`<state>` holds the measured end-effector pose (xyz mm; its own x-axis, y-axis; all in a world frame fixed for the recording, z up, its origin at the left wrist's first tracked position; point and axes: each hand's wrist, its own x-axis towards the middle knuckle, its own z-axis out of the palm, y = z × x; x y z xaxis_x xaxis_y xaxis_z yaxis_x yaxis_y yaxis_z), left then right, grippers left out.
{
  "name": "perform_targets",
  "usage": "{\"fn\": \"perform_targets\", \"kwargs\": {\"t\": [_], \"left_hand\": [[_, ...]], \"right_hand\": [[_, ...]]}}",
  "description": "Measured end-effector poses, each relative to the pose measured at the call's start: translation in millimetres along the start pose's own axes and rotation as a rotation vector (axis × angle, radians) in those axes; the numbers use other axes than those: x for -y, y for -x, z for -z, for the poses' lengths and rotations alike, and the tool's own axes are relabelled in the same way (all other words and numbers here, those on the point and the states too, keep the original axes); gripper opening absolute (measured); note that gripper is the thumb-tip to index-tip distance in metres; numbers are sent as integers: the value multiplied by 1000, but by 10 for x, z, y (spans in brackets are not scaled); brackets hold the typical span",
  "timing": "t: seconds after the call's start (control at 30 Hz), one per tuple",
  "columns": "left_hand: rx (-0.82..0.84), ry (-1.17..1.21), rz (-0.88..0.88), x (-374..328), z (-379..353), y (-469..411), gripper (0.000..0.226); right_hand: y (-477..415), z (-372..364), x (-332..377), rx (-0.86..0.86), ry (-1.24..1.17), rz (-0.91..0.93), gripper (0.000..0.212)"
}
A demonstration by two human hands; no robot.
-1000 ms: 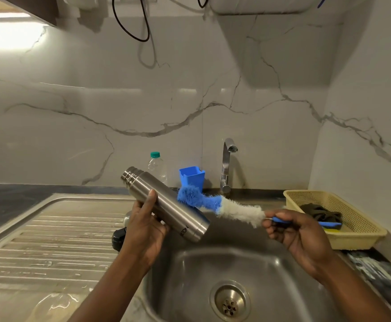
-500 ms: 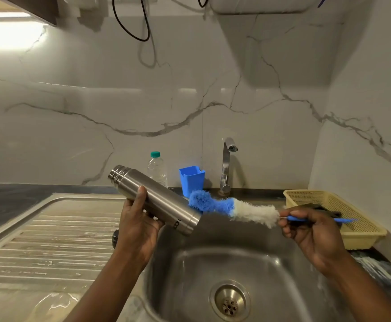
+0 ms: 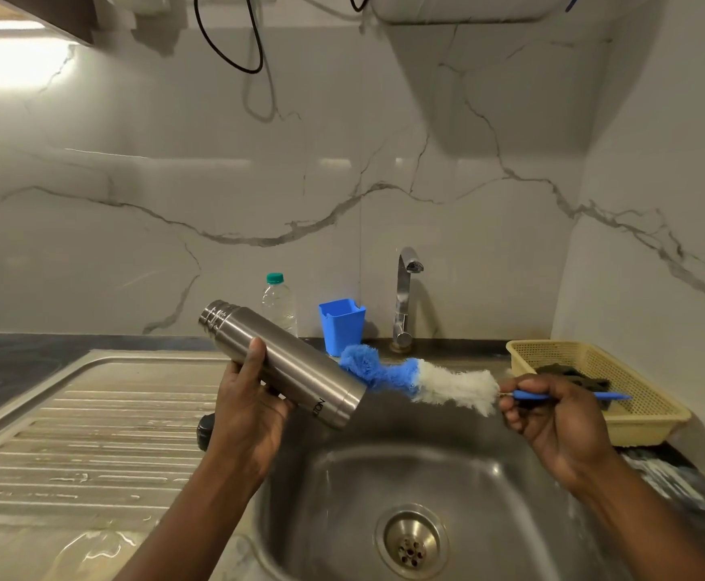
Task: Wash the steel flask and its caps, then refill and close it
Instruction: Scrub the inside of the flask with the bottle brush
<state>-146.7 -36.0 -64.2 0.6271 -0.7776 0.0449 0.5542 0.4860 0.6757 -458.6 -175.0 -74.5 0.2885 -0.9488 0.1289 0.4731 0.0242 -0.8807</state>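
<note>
**Flask held over the sink, brush at its lower end**

On the left, ribbed drainboard (image 3: 91,434), wet in patches. Just behind the left grip (image 3: 250,417), one black cap (image 3: 205,429), mostly hidden; second cap nowhere in view. Left grip wrapped round the middle of the steel flask (image 3: 283,366), thumb up along its side. Flask in the air and tilted, ridged end up toward the far left, plain end down over the left rim of the sink basin (image 3: 384,475).

On the dark tabletop (image 3: 7,354) by the far wall: one plastic bottle (image 3: 278,301), one blue cup (image 3: 342,325), one tap (image 3: 405,295), no water visibly running. Right of the flask, one bottle brush (image 3: 418,379), blue tip at the flask's lower end, contact unclear. Right grip (image 3: 552,417) clenched round the brush's thin blue handle. Far right, one yellow basket (image 3: 644,425) with a dark cloth (image 3: 573,377) inside.

Likely trouble from here:
- Smooth, tilted steel held at one spot only, so a hard shove from the brush apt to slide it loose into the basin.
- Thin handle prone to twisting between the fingers.
- Cap close to the basin edge, easily knocked in by the left wrist.
</note>
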Motion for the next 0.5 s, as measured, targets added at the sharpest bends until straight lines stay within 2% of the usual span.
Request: {"fn": "perform_targets", "kwargs": {"t": [0.1, 0.17, 0.27, 0.33, 0.43, 0.5], "left_hand": [[22, -27, 41, 69, -34, 48, 42], [39, -43, 66, 91, -37, 51, 38], [42, -40, 79, 70, -25, 36, 45], [54, -41, 81, 71, -22, 43, 50], [96, -70, 114, 121, -35, 88, 48], [114, -98, 126, 154, -37, 95, 45]], "right_hand": [[22, -137, -123, 73, -4, -83, 26], [28, -161, -118, 90, -15, -81, 30], [32, -84, 11, 43, -36, 26, 46], [35, -60, 40, 33, -48, 60, 48], [62, -154, -73, 118, -36, -11, 32], [79, -219, -142, 160, -4, -34, 29]]}}
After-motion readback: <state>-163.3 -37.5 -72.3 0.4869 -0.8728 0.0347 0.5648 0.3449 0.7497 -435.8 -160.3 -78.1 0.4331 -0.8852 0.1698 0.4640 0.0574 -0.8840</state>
